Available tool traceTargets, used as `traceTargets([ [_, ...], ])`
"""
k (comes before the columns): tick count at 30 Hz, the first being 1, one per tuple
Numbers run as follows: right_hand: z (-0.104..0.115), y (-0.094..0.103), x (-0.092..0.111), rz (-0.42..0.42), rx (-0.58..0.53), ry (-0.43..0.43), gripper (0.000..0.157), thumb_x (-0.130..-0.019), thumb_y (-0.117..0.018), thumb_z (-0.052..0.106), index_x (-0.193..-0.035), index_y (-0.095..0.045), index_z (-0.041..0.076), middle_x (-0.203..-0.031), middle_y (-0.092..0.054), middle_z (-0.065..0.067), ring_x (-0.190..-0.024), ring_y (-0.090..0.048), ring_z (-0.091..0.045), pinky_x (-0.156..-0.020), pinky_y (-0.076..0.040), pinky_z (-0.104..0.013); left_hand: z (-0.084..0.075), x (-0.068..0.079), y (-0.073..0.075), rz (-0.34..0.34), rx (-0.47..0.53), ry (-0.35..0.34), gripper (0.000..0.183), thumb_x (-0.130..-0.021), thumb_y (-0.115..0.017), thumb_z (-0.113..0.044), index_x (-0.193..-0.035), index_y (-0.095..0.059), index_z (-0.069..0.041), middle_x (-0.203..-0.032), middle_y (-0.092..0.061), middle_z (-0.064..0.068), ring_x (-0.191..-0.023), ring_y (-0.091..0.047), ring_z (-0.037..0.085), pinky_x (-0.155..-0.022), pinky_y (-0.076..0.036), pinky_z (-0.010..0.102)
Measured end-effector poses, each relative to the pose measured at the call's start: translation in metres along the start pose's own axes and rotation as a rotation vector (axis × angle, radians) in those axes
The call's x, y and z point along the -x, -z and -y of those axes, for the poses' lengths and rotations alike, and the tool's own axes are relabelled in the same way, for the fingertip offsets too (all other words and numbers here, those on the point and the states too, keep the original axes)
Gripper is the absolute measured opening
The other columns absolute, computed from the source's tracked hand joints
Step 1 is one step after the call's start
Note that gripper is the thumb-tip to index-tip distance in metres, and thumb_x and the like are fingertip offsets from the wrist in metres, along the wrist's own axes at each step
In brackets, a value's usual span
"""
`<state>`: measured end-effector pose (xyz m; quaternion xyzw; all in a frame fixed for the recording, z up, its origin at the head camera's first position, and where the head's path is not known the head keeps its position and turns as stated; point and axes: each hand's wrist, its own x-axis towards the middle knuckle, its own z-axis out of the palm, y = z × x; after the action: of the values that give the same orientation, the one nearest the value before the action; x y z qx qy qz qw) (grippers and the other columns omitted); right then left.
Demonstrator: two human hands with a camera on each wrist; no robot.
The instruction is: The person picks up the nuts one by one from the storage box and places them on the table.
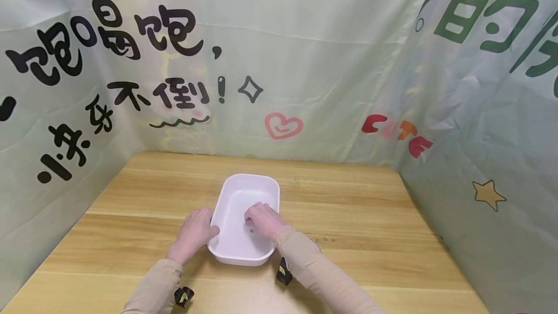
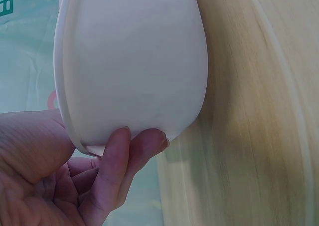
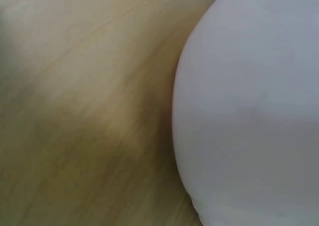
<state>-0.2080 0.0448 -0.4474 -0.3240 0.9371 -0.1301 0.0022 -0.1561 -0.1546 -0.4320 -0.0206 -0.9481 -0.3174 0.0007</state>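
Note:
A white rectangular plastic tub (image 1: 232, 207) with rounded corners stands on the wooden table. My left hand (image 1: 193, 234) grips its left rim, thumb over the edge; in the left wrist view its fingers (image 2: 113, 156) press against the tub's outer wall (image 2: 134, 61). Reaching over the right rim, my right hand (image 1: 265, 221) is down inside the tub with its fingers bent. I cannot tell whether those fingertips pinch anything. One tiny shiny bead-like piece (image 1: 251, 230) shows just below them. The right wrist view has only the tub's side (image 3: 249, 111) and the table, the hand itself hidden.
Several tiny shiny round pieces (image 1: 326, 239) lie on the table (image 1: 370, 256) right of the tub, partly hidden by the right sleeve (image 1: 314, 265). Printed cloth walls (image 1: 327, 76) enclose the table's back and sides. Black wrist mounts (image 1: 184, 297) hang below both sleeves.

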Motion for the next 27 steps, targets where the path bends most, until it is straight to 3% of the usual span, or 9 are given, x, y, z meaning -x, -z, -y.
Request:
traceTargets([
  [8,-0.001,0.000,-0.001,0.006,-0.047,-0.017,0.016,-0.089,-0.068,0.004,-0.097,-0.080,0.011,-0.101,-0.079,-0.007,-0.086,-0.074,-0.013,-0.079,-0.059,-0.022,0.001,-0.001,0.000,-0.002,-0.005,0.000,0.005,-0.075,-0.063,0.000,-0.079,-0.062,0.002,-0.067,-0.058,0.007,-0.057,-0.053,0.018,-0.050,-0.044,0.027],
  [11,-0.001,0.001,-0.001,-0.002,-0.084,-0.025,0.017,-0.089,-0.067,0.002,-0.096,-0.080,0.010,-0.097,-0.079,-0.008,-0.078,-0.072,-0.011,-0.074,-0.058,-0.020,0.001,-0.001,-0.001,0.007,0.011,0.011,0.007,-0.075,-0.063,0.000,-0.082,-0.064,0.002,-0.067,-0.059,0.008,-0.056,-0.055,0.018,-0.049,-0.045,0.027],
  [15,-0.002,0.002,0.000,-0.026,-0.141,-0.019,0.016,-0.088,-0.067,0.000,-0.089,-0.080,0.010,-0.085,-0.077,-0.005,-0.065,-0.059,-0.004,-0.065,-0.052,-0.016,0.001,-0.002,-0.001,0.018,0.035,0.018,0.012,-0.076,-0.063,0.000,-0.087,-0.066,0.004,-0.068,-0.062,0.008,-0.055,-0.056,0.017,-0.048,-0.046,0.027],
  [17,-0.002,0.003,0.000,-0.045,-0.164,-0.014,0.016,-0.087,-0.068,-0.001,-0.088,-0.079,0.010,-0.083,-0.077,-0.003,-0.065,-0.056,-0.003,-0.065,-0.050,-0.015,0.001,-0.002,-0.002,0.019,0.039,0.020,0.012,-0.076,-0.063,0.000,-0.087,-0.066,0.004,-0.068,-0.062,0.008,-0.055,-0.057,0.017,-0.048,-0.046,0.027],
  [23,-0.001,0.008,0.004,-0.128,-0.243,-0.016,0.012,-0.085,-0.075,0.005,-0.095,-0.079,0.009,-0.089,-0.079,-0.003,-0.076,-0.068,-0.004,-0.075,-0.054,-0.017,0.002,-0.003,-0.003,0.011,0.033,0.014,0.009,-0.075,-0.062,0.000,-0.083,-0.065,0.001,-0.067,-0.061,0.007,-0.055,-0.056,0.017,-0.049,-0.045,0.027],
  [27,0.000,0.012,0.008,-0.200,-0.301,-0.019,0.010,-0.083,-0.078,0.011,-0.093,-0.079,0.009,-0.088,-0.078,-0.001,-0.079,-0.069,-0.009,-0.076,-0.052,-0.020,0.003,-0.004,-0.003,0.010,0.032,0.016,0.012,-0.074,-0.062,0.000,-0.086,-0.066,0.003,-0.068,-0.061,0.007,-0.056,-0.056,0.017,-0.049,-0.045,0.027],
])
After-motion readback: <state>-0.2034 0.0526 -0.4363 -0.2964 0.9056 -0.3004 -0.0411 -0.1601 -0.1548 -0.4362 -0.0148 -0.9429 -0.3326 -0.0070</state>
